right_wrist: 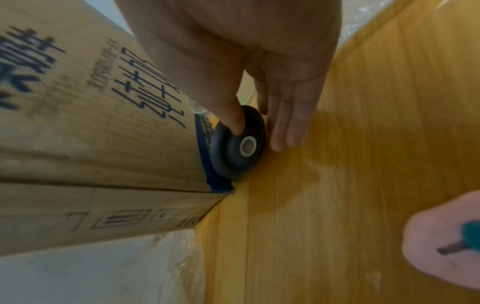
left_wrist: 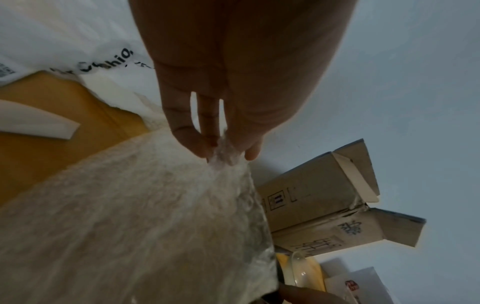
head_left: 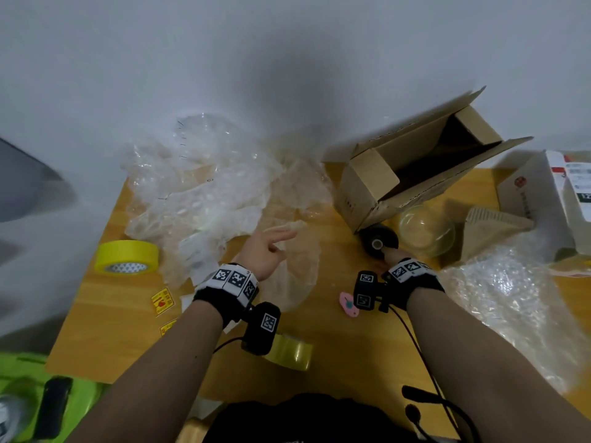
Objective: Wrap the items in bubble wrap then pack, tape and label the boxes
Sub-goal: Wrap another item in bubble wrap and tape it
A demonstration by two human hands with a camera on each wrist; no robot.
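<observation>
A yellow tape [head_left: 127, 256] lies at the left. The left hand [head_left: 267, 251] pinches the bubble wrap [left_wrist: 130, 216]; a bag [left_wrist: 85, 49] nearby reads "Cushio". The right hand [right_wrist: 249, 67] grips a black wheel [right_wrist: 237, 144] beside the box [head_left: 412, 174], whose print I cannot read.

Two tape rolls [head_left: 127, 257] [head_left: 292, 351], two boxes [head_left: 412, 167] [head_left: 543, 199], one glass bowl [head_left: 427, 230], one black wheel [head_left: 379, 241].

plastic bag [left_wrist: 85, 55] w/ partial black print "…shio", cardboard box [right_wrist: 85, 115] w/ blue Chinese chars, unreadable
</observation>
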